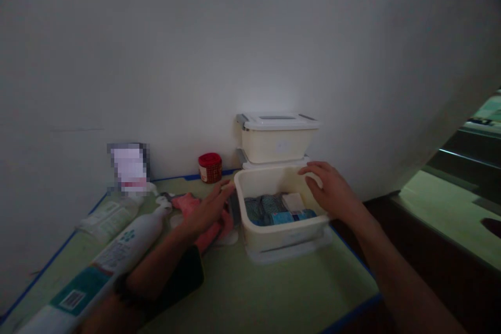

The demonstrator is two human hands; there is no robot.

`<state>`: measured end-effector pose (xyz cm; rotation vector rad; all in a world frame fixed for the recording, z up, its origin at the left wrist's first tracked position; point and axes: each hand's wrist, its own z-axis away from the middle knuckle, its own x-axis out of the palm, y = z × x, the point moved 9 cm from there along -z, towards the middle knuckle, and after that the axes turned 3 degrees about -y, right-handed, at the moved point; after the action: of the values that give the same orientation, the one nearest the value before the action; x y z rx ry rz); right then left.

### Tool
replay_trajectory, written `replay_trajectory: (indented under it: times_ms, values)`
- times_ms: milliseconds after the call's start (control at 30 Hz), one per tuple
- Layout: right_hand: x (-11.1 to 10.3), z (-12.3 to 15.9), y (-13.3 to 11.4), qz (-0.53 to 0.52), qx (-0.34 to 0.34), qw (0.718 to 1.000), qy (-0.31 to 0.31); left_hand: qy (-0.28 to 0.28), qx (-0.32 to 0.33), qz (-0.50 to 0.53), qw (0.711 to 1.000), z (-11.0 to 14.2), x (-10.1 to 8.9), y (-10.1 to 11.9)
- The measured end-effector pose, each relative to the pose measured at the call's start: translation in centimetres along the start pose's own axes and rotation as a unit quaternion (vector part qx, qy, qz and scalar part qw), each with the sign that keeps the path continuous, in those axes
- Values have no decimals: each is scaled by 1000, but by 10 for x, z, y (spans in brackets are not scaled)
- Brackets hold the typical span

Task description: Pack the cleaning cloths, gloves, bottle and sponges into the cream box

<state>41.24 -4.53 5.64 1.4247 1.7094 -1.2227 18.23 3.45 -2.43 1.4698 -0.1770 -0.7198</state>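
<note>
An open cream plastic bin [270, 237] stands in front of me, holding a folded grey-blue cloth [260, 207], a blue packet [287, 217] and a small white piece [293, 202]. My left hand [211, 209] is stretched out at the bin's left wall; whether its fingertips touch the rim I cannot tell. Under and beside that hand lies a crumpled pink cloth [187, 202]. Over the right rim is my right hand [331, 188], thumb and fingers apart and nothing between them. Beneath the bin a pale translucent lid [289, 250] shows.
Behind the bin, a lidded cream box [276, 143] rests on another white lid by the wall. A red round container [210, 168] stands left of it. A white spray bottle [133, 242] and a clear bottle [111, 216] lie left. A dark flat object [182, 276] is under my left forearm.
</note>
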Motion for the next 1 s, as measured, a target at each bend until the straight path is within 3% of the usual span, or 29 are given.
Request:
replay_trajectory:
  times_ms: [100,200,300,367,467,533,600,700,833,933,1000]
  values:
    - [-5,5,-49,-61,-46,996,43,7,13,-66,998,12,-29,6]
    - [4,9,-104,-109,-104,989,6,-75,42,-231,969,37,-46,18]
    - [19,7,-147,-103,-141,983,-53,-120,36,-291,949,64,-71,21]
    - [31,4,-169,-63,-158,980,-98,-96,30,-291,951,73,-95,20]
    - [57,-3,-193,53,-187,960,-200,-19,24,-286,958,74,-133,11]
    - [75,-10,-203,103,-205,938,-259,22,17,-293,956,69,-151,0]
    - [97,-22,-209,140,-204,920,-303,34,20,-299,953,63,-156,-9]
    - [137,-45,-205,195,-170,891,-373,32,55,-303,951,58,-149,-7]
    - [179,-74,-193,227,-113,863,-436,40,140,-342,928,62,-135,15]
    - [190,-85,-188,220,-93,872,-427,38,142,-354,923,64,-135,14]
    - [189,-88,-190,198,-103,895,-386,22,117,-352,929,63,-138,4]
